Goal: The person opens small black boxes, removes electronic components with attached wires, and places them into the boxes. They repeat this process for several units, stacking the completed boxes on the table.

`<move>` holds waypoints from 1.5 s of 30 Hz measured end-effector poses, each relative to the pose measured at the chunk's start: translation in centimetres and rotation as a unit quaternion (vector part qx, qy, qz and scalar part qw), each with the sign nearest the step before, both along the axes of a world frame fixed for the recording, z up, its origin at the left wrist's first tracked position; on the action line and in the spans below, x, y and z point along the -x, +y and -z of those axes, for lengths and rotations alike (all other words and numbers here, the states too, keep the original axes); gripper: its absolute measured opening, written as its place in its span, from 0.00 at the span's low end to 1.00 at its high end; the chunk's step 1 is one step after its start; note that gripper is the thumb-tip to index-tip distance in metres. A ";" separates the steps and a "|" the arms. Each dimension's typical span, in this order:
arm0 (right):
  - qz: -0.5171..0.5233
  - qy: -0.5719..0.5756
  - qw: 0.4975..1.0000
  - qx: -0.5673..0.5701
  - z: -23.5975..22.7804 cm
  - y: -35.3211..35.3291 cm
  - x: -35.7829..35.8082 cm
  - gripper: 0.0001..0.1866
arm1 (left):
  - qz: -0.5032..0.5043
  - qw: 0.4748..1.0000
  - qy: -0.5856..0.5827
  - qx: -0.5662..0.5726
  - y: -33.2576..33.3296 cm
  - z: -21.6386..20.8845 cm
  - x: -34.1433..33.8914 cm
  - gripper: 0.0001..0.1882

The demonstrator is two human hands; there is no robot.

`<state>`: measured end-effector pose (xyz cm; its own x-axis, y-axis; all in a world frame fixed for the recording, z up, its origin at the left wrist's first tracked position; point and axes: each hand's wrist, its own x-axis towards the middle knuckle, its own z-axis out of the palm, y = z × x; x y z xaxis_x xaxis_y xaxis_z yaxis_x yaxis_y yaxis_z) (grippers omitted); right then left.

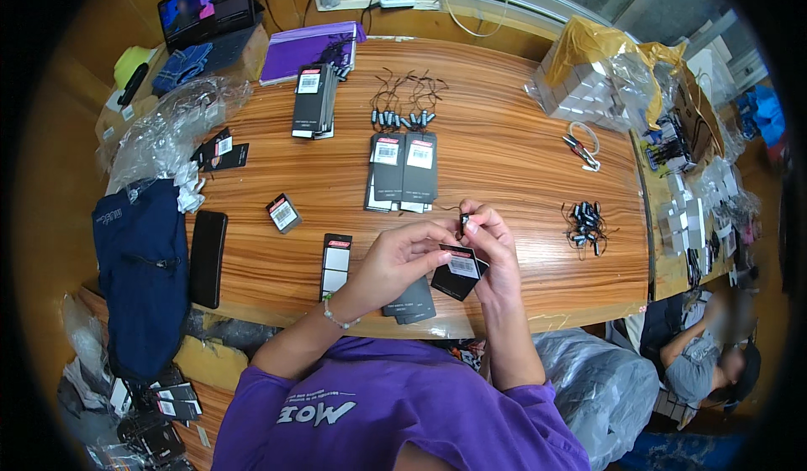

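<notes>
My left hand (409,248) pinches a black hang tag (456,282) with a white barcode sticker, near its top edge. Between the thumb and fingers of my right hand (494,251) is a small black string fastener (464,222), just above the tag. Whether its cord runs through the tag's hole is hidden by my fingers. Under my left wrist lie several grey hang tags (410,305), partly covered. Beside that forearm rests a tag with white panels (337,257). Strung tags (388,173) lie farther off, their black cords (409,93) fanned out beyond them.
Loose string fasteners (586,225) are heaped at right, with snips (580,147) beyond. A thick tag stack (309,118) stands back left, near a purple bag (294,51). A phone (208,258) and navy cloth (141,273) line the left edge. A person (699,353) is at far right.
</notes>
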<state>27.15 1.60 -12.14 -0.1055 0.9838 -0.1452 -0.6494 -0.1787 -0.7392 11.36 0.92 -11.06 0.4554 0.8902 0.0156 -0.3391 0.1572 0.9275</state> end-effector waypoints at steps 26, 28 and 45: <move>0.052 0.041 0.983 -0.171 -4.3 2.4 -2.0 0.08 | -0.173 0.972 0.122 -0.106 1.1 -0.9 1.5 0.10; 0.038 -0.045 0.981 -0.184 -4.3 1.5 -1.0 0.07 | -0.194 0.961 0.142 -0.137 1.4 -1.3 1.8 0.11; 0.054 -0.454 0.849 -0.264 -3.3 -0.4 2.8 0.12 | -0.223 0.949 0.168 -0.146 0.4 -1.9 1.3 0.09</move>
<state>24.37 1.18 -8.80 -0.0905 0.9334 0.3471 0.2390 0.3587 -0.9023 10.02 1.30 -9.15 0.0573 0.9756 0.2120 0.0103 -0.2130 0.9770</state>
